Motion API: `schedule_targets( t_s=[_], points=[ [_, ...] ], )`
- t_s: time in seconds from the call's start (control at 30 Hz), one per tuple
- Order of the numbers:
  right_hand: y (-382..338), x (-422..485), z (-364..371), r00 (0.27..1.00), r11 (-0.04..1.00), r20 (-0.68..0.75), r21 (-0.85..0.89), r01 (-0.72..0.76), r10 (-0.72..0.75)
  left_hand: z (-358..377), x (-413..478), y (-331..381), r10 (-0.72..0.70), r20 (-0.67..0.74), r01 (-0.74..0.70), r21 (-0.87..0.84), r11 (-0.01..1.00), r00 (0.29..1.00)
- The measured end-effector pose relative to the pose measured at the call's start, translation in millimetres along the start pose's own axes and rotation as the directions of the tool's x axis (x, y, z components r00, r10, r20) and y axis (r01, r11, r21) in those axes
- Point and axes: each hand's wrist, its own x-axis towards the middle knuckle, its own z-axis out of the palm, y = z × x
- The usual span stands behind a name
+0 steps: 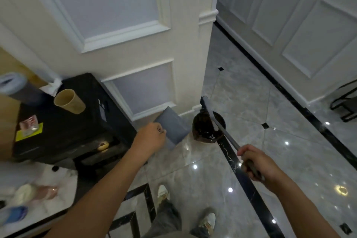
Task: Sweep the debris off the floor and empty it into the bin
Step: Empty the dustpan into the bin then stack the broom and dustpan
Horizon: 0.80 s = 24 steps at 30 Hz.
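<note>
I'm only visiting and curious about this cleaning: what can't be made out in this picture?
Head view only:
1. What the bin holds: lost in its dark liner, partly behind the stick in the right hand.
2. The stick's far end: blurred, brush or not unclear.
3. How the left hand grips the pan: covered by its own fist.
4. The clutter at the left edge: blurred and cut off.
5. The chair at the right edge: cut off.

Brown paper cup [69, 101] on top of a black box [73, 131]. Small clear glass [29, 125] on a yellow note [20, 137] near it. White panelled pillar [185, 54] behind. Black chair legs [345, 102] far off on the right.
</note>
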Motion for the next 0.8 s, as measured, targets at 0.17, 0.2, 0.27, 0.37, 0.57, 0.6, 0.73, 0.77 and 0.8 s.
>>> schedule_targets(
  t_s=[0.17,0.2,0.27,0.37,0.57,0.6,0.73,0.77,0.8],
  points=[
    [-72,19,42,0.96,0.944,0.053,0.203,0.26,-0.276,-16,26,-55,-0.162,0.086,0.175,-0.18,0.968,0.983],
    [-86,25,52,0.94,0.927,0.066,0.205,0.314,-0.333,-21,32,-67,-0.177,0.1,0.196,-0.228,0.954,0.979],
    [-113,32,66,0.886,0.888,0.138,0.203,0.412,-0.442,-25,39,-83,-0.175,0.125,0.205,-0.291,0.934,0.976],
    [-161,45,97,0.827,0.855,0.259,-0.005,0.518,-0.499,-31,51,-110,-0.158,0.186,0.215,-0.348,0.912,0.97],
    [-231,64,151,0.752,0.579,0.382,-0.482,0.658,-0.536,-29,54,-126,-0.144,0.191,0.203,-0.335,0.92,0.971],
    [-238,65,160,0.719,0.493,0.427,-0.529,0.69,-0.548,-27,55,-127,-0.15,0.199,0.211,-0.335,0.918,0.968],
    [-252,68,198,0.605,0.308,0.579,-0.532,0.788,-0.547,-26,56,-121,-0.14,0.196,0.203,-0.354,0.913,0.971],
    [-255,68,207,0.58,0.283,0.606,-0.518,0.807,-0.544,-26,56,-118,-0.13,0.191,0.19,-0.339,0.922,0.973],
    [-257,67,216,0.558,0.272,0.628,-0.498,0.824,-0.542,-26,56,-115,-0.117,0.179,0.172,-0.335,0.926,0.977]
  ],
)
